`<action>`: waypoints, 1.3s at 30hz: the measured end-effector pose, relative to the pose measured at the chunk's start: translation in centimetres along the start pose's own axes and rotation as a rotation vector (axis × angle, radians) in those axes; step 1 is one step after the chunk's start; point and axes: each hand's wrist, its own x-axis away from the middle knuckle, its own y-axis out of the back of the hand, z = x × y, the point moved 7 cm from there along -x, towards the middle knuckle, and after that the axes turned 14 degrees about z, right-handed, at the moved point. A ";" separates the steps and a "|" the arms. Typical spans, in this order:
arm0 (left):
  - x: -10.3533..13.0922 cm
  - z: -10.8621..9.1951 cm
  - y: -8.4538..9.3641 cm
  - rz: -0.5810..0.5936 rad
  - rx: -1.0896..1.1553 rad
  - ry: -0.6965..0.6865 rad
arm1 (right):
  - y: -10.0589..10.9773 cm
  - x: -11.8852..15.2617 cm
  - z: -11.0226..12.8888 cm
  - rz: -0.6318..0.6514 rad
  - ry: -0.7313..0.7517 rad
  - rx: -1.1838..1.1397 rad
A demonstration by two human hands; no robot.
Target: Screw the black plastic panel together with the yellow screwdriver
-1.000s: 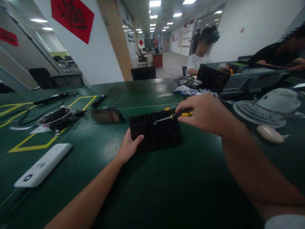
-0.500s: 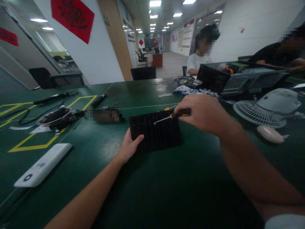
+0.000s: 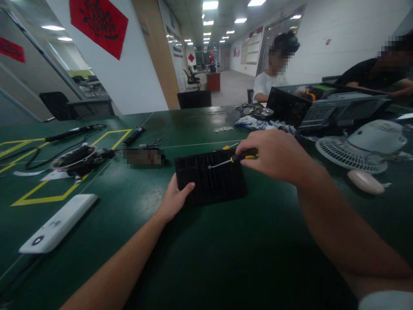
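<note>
A black plastic tray with raised dividers (image 3: 222, 185) lies on the green table in front of me. My left hand (image 3: 177, 193) grips its left edge, the thumb resting on top and the other fingers hidden beneath. My right hand (image 3: 274, 155) is closed round the black and yellow handle of a screwdriver (image 3: 222, 163). The shaft slants down to the left, and its tip, with a small round silver piece (image 3: 209, 167) at it, is over the tray's middle; whether it touches the tray I cannot tell. Something yellow (image 3: 226, 148) shows just behind the tray's far edge.
A white box-shaped device with a cable (image 3: 61, 221) lies at left, near coiled black cable parts (image 3: 77, 157). On the right are a white fan part (image 3: 364, 144), a pale oval object (image 3: 366, 181) and an opened computer case (image 3: 342, 107). Two people sit behind.
Almost nothing differs. My right hand and the screwdriver handle have shifted very slightly; the tip, the tray and my left hand stay in place.
</note>
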 end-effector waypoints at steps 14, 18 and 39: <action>-0.1 0.3 0.1 -0.009 0.053 -0.002 | -1.0 0.0 0.2 0.175 -0.156 0.010; -0.1 0.4 0.2 -0.011 0.061 -0.002 | -1.1 0.1 -0.5 0.196 -0.092 -0.112; -0.1 0.5 0.0 -0.006 0.101 -0.005 | 1.0 0.4 1.1 -0.102 0.204 0.024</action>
